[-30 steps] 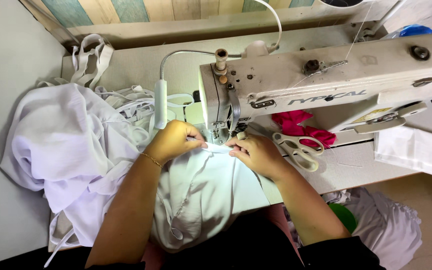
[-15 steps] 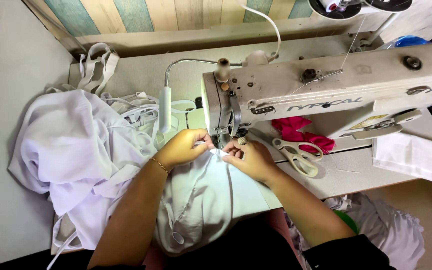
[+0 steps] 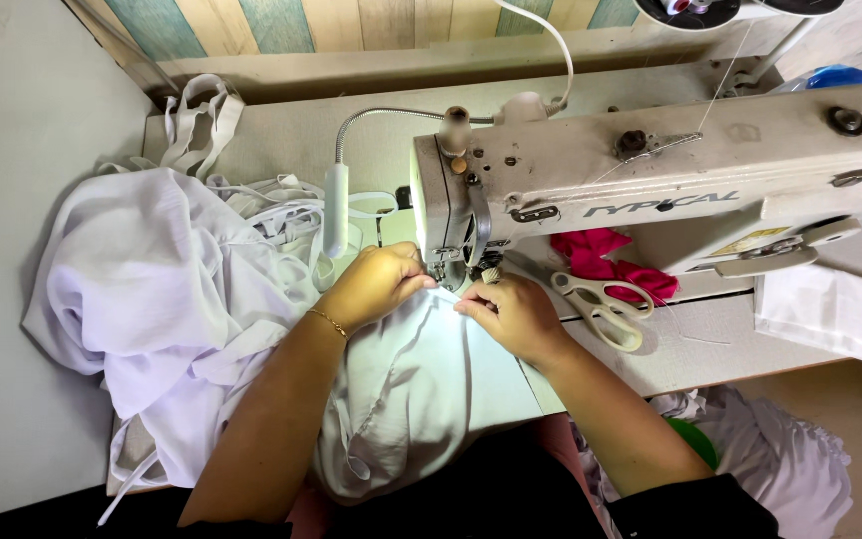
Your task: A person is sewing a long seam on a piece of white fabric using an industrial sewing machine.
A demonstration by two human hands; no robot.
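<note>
A small tailoring workshop: an industrial sewing machine (image 3: 650, 190) is standing on a worn counter (image 3: 281, 140), with white fabric (image 3: 152, 299) piling up at left and scissors (image 3: 601, 304) lying near right.

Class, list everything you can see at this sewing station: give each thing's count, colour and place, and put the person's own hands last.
Sewing machine: one, cream, on the table.
White fabric: one piece, under the needle, held by both hands.
Fabric heap: one, white, left of the machine.
Scissors: one pair, cream handles, right of the hands.
Pink cloth: one, under the machine arm.
Lamp: one, white, gooseneck.
Left hand: on the fabric, gold bracelet.
Right hand: on the fabric.
</note>
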